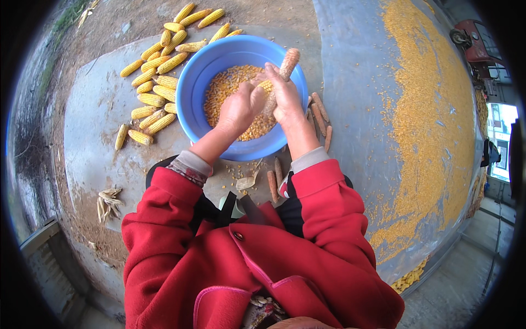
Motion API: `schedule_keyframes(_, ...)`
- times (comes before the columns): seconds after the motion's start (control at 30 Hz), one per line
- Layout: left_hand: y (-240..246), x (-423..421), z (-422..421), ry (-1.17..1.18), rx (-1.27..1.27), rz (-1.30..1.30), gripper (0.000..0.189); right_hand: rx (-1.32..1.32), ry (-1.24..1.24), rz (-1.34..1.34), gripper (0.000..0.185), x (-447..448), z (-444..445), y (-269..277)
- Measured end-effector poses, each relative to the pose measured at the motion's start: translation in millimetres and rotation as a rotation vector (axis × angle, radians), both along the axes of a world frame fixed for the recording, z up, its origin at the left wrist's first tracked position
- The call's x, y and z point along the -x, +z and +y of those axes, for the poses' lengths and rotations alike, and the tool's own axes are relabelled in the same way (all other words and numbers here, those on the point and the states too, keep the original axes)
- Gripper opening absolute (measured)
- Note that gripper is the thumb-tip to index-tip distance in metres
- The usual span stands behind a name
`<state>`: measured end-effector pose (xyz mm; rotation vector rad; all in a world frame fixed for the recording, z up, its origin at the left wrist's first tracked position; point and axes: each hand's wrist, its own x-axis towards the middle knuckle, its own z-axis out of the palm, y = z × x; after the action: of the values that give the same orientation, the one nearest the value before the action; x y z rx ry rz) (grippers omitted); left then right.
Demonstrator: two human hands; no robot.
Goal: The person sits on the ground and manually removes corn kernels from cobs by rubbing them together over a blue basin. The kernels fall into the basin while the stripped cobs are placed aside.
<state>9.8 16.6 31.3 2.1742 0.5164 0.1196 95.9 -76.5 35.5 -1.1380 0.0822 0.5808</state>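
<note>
Both hands are over a blue plastic basin (242,153) that holds loose corn kernels (230,80). In my right hand (287,96) is a bare reddish corncob (290,61), tilted, its upper end sticking out past the thumb. My left hand (242,105) is closed around an ear of corn (266,85); only a patch of its yellow kernels shows between the hands. The ear and the cob press against each other. Fingers hide most of the ear and the middle of the cob.
Several unshelled yellow ears (154,100) lie left of the basin. Stripped cobs (318,111) rest at its right and more cobs (272,185) near my feet. Kernels (431,135) are spread over a plastic sheet (349,123) at right. A dried husk (109,203) lies at left.
</note>
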Motion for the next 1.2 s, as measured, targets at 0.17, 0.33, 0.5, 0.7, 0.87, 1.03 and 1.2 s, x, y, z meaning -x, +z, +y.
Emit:
schedule_keyframes(0.17, 2.9, 1.5, -3.5, -0.014, -0.056, 0.026, 0.039, 0.171, -0.075, -0.185, 0.034, 3.4, 0.5, -3.2)
schedule_keyframes(0.33, -5.7, -1.8, 1.5, 0.016, 0.117, -0.098, 0.042, 0.115, -0.109, -0.118, 0.028, -0.3, -1.1, -10.2)
schedule_keyframes(0.5, -12.1, -2.2, 7.6, 0.09, 0.38, -0.095, 0.046, -0.105, -0.022, 0.08, 0.036, -11.4, -7.5, -11.1)
schedule_keyframes(0.7, -2.7, -2.3, 6.9, 0.043, 0.191, -0.04, 0.046, -0.163, 0.093, 0.143, 0.045, -15.7, -6.9, -11.1)
schedule_keyframes(0.87, 5.9, 0.4, -4.1, -0.004, -0.035, 0.018, 0.046, 0.038, -0.038, -0.057, 0.03, -5.1, 3.1, -11.0)
schedule_keyframes(1.03, 1.3, -2.4, -1.9, 0.02, 0.174, -0.094, 0.045, 0.135, -0.096, -0.246, 0.03, -2.5, -0.2, -9.9)
schedule_keyframes(1.2, -3.0, -0.8, 8.1, 0.15, 0.713, -0.065, 0.047, -0.088, 0.052, 0.078, 0.04, -13.0, -4.9, -10.2)
